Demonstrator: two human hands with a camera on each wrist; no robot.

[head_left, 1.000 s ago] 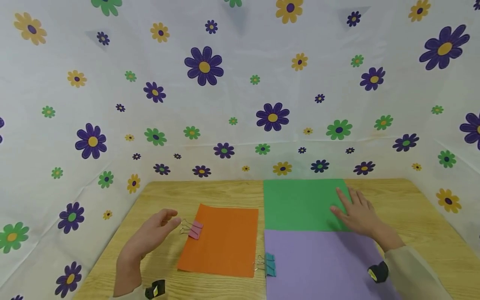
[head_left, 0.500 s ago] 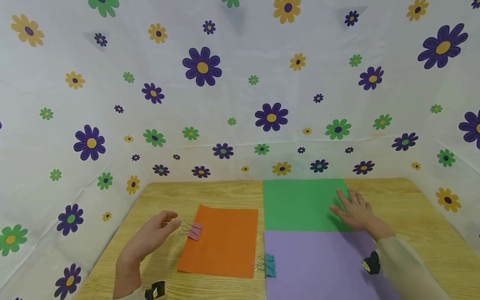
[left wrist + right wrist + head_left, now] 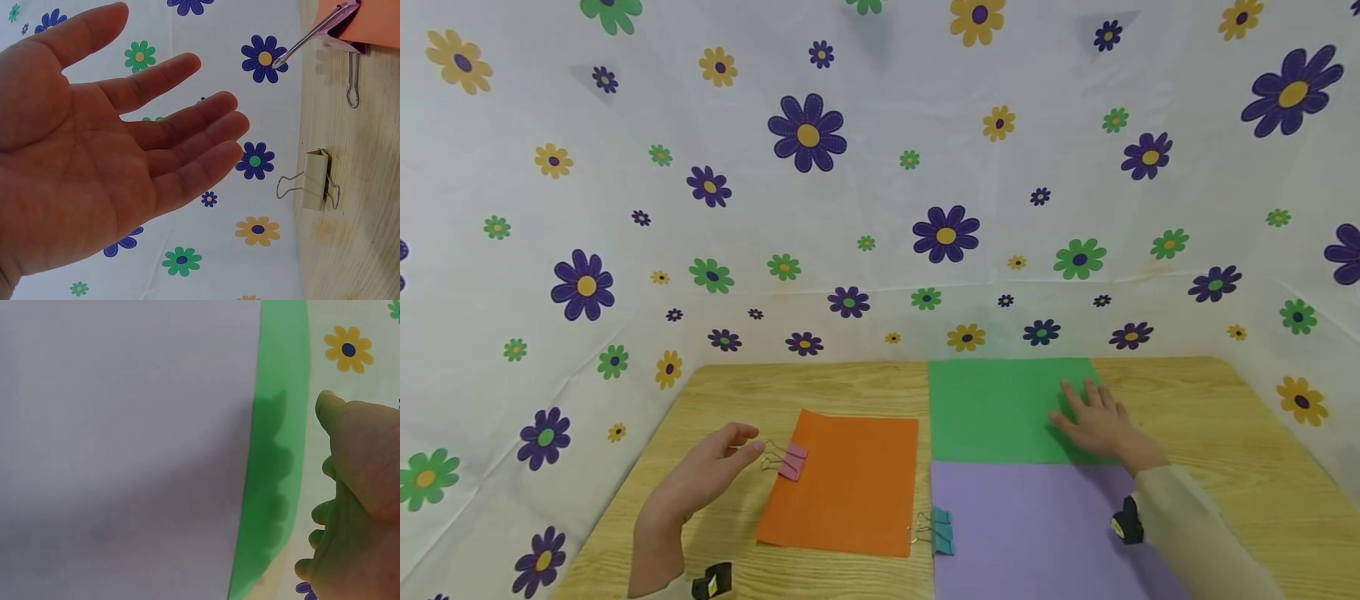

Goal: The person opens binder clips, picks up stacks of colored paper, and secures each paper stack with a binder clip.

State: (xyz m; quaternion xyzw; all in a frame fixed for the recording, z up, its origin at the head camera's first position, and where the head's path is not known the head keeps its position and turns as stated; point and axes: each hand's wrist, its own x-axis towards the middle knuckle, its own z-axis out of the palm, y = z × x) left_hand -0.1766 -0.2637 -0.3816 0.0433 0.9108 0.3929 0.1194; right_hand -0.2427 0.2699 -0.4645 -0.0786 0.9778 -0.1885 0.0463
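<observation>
My left hand (image 3: 703, 471) hovers at the left with fingers extended and nothing in its grasp. Its fingertips are apart from the pink binder clip (image 3: 792, 462), which bites the left edge of an orange sheet (image 3: 850, 492). In the left wrist view a beige binder clip (image 3: 316, 181) stands on the table near the fingers. Over the right part of a green sheet (image 3: 992, 408), my right hand (image 3: 1101, 421) is held with spread fingers, casting a shadow. A purple sheet (image 3: 1037, 525) lies in front of the green one. On its left edge sits a teal binder clip (image 3: 943, 532).
The papers lie on a wood-grain table (image 3: 835, 383). A white flowered cloth (image 3: 880, 192) rises along the table's back and both sides. The teal clip's wire handles reach towards the orange sheet's right edge.
My right hand has shifted a little to the left over the green sheet. The left hand, the sheets and the clips look the same.
</observation>
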